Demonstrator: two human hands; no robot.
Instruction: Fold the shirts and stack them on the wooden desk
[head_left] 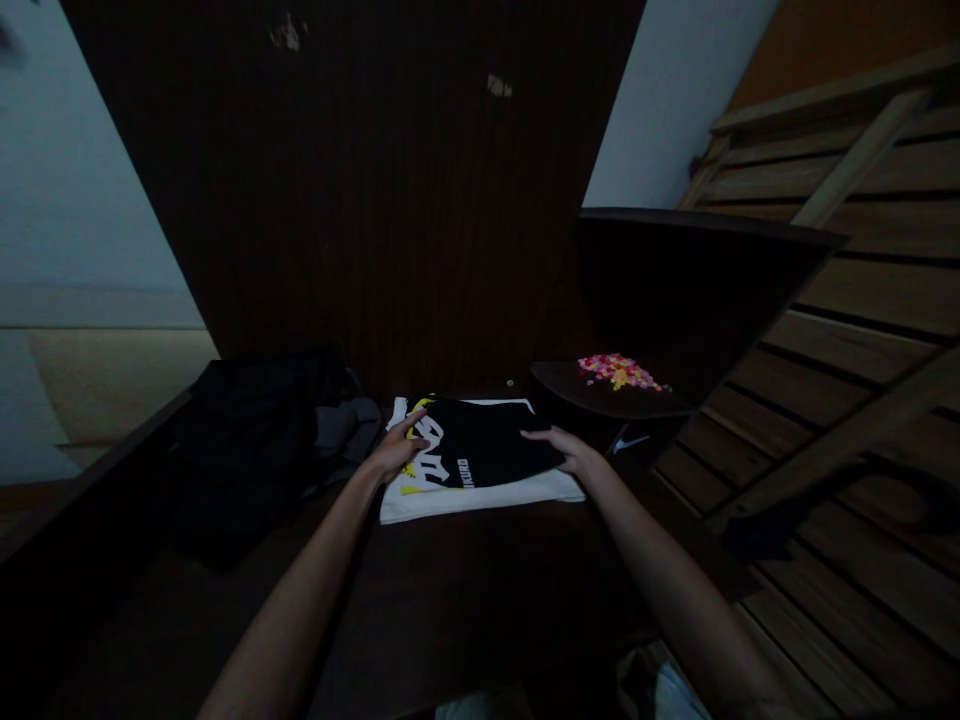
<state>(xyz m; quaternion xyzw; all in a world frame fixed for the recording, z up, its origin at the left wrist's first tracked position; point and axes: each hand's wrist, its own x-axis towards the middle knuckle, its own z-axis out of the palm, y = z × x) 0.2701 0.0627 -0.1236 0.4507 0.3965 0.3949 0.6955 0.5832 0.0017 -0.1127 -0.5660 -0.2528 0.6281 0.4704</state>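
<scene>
A folded black T-shirt (491, 440) with white lettering and a yellow print along its left side lies flat on a folded white cloth (480, 502). The white cloth shows along the front, the far edge and the left corner. My left hand (395, 450) rests on the printed left edge of the T-shirt, fingers stretched out and thumb apart. At the opposite edge, my right hand (566, 447) touches the black fabric with an outstretched digit; its other fingers are partly hidden by the hand.
Dark crumpled clothes (247, 450) and a grey cloth (345, 430) lie to the left. On the right, a small rounded shelf (555, 380) carries a pile of colourful small pieces (619, 370). A dark wooden panel (360, 200) stands behind, wooden slats (885, 350) at far right.
</scene>
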